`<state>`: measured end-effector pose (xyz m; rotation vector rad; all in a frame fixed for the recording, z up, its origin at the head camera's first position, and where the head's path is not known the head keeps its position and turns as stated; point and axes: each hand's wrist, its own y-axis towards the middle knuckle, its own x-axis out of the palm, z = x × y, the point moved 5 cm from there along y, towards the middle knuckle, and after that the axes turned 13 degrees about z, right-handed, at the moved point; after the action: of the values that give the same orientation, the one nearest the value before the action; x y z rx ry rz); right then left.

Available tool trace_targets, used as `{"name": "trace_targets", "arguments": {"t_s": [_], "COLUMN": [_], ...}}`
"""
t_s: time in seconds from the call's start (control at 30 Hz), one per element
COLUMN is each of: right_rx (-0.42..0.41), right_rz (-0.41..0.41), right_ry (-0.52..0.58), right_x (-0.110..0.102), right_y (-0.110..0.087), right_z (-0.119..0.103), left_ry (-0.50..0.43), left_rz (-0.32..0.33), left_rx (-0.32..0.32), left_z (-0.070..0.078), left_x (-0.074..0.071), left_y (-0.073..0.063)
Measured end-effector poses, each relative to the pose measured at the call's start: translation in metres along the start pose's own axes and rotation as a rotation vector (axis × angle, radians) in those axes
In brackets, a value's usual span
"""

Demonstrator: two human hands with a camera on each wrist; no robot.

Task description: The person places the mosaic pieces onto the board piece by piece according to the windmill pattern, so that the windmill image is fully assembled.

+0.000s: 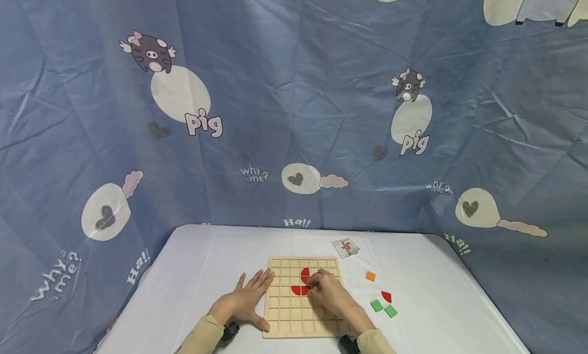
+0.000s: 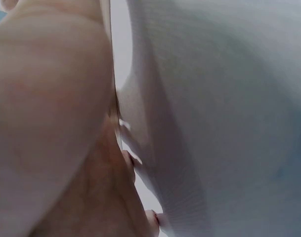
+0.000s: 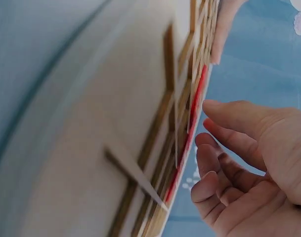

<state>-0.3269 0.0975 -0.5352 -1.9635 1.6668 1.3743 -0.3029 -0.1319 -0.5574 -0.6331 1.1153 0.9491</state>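
Observation:
A wooden grid board [image 1: 289, 329] lies on the white table. My left hand [image 1: 245, 301] is spread flat at its left side, fingertips at the left edge and thumb by the near left corner. Over the board's middle right, my right hand [image 1: 332, 294] has loosely bent fingers, their tips close to the red pieces [image 1: 296, 290] set in the grid. More rounded red pieces [image 1: 305, 272] sit just above. In the right wrist view, thumb and fingertips [image 3: 205, 190] stand beside the board's red strip [image 3: 193, 111], with no piece visible between them. The left wrist view is mostly my palm [image 2: 46, 98].
Right of the board lie an orange square [image 1: 370, 276], a loose red quarter-round piece [image 1: 387, 297] and two green squares [image 1: 376, 305]. A small card with a flower pattern [image 1: 346, 247] lies beyond the far right corner. Blue printed cloth [image 1: 257, 139] hangs around the table.

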Motion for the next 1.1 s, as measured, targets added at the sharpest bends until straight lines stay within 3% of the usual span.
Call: {"name": "trace_targets", "arguments": {"t_s": [0.33, 0.8, 1.1], "right_rx": [0.011, 0.245, 0.35], "right_rz": [0.082, 0.178, 0.178], "right_ry": [-0.002, -0.066, -0.15], "right_x": [-0.03, -0.081, -0.112], "right_y": [-0.005, -0.036, -0.064], "right_z": [0.012, 0.062, 0.097], "left_ry": [-0.009, -0.017, -0.005], "left_rz": [0.002, 0.006, 0.019], "left_rx": [0.009, 0.0, 0.018], "left_z": [0.0, -0.003, -0.004], "left_x": [0.001, 0.004, 0.003], "left_y": [0.0, 0.003, 0.002]}}
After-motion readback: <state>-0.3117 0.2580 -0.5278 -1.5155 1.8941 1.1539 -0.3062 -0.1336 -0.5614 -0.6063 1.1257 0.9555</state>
